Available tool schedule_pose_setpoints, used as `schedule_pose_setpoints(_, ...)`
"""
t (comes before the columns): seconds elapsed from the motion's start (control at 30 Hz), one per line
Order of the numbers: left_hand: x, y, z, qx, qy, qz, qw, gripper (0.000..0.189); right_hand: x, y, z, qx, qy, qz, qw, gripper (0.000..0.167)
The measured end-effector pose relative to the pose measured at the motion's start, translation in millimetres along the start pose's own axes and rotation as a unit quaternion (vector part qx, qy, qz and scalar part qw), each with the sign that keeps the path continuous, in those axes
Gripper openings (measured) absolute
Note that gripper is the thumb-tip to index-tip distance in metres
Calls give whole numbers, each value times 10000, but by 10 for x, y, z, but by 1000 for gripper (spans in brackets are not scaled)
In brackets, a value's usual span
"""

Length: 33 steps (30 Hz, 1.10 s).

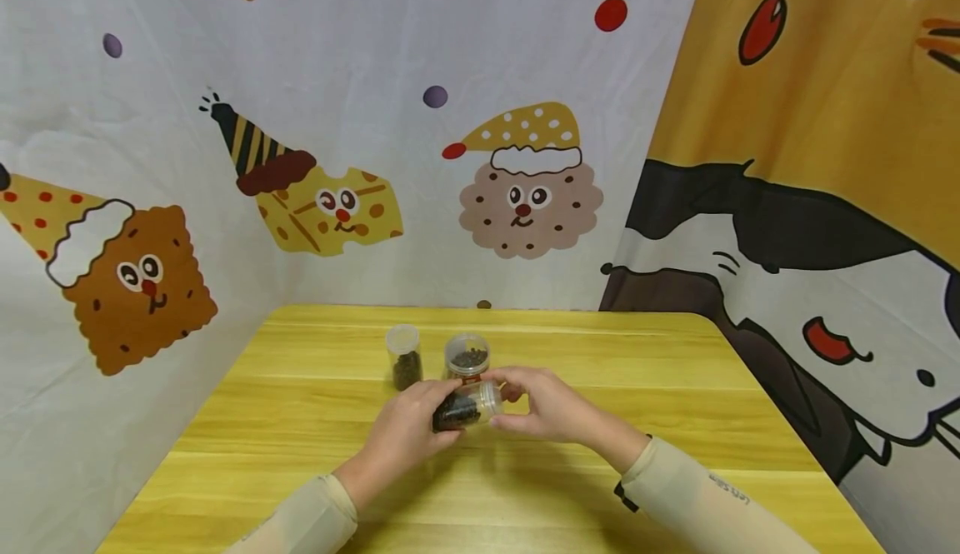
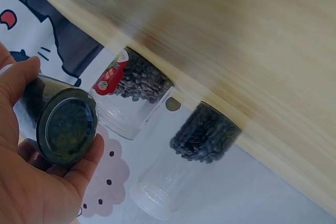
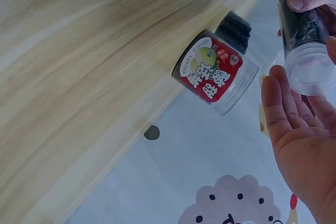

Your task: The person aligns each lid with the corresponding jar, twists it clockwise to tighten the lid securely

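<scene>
My left hand [image 1: 412,416] grips a clear jar [image 1: 461,408] with dark contents, its fingers round the body. The jar lies tilted on its side above the table, its clear lid [image 3: 311,71] toward the right; its round base [image 2: 68,127] faces the left wrist camera. Around the lid end, my right hand [image 1: 543,404] spreads its fingers and thumb, fingertips close to the lid. Just behind stands a wider jar [image 1: 467,358] of dark seeds with a red label [image 3: 211,69]. Left of it stands a slim clear jar [image 1: 405,362], partly filled with dark pieces.
The light wooden table [image 1: 600,354] reaches back to a white cloth backdrop [image 1: 345,54] printed with cartoon food figures. A brown and black cartoon print [image 1: 750,229] hangs along the right side.
</scene>
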<state>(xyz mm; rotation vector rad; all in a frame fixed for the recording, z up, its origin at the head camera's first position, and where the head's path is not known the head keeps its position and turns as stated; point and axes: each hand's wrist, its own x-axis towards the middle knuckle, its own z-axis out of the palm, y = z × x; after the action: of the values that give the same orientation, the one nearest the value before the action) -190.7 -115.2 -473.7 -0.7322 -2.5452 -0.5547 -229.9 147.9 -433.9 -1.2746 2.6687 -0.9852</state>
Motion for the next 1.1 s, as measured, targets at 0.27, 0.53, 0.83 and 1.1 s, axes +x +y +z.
schedule_pose_setpoints(0.27,-12,-5,15,172,139,186,9996,75,4,13,29,155,-54,179,9997,53)
schedule_pose_setpoints(0.53,-19,-14,9,-129,-57,-82,9999,72,-1,18,14,231,-217,313,9990,68)
schedule_pose_setpoints(0.83,9,-5,-21,-1112,-537,-746,9895,66,0,15,-34,-126,-51,-163,9998,77)
schedule_pose_setpoints(1.1,6,-4,-2,-1115,-495,-644,9904,66,5,2,-53,-178,-120,-325,9992,65)
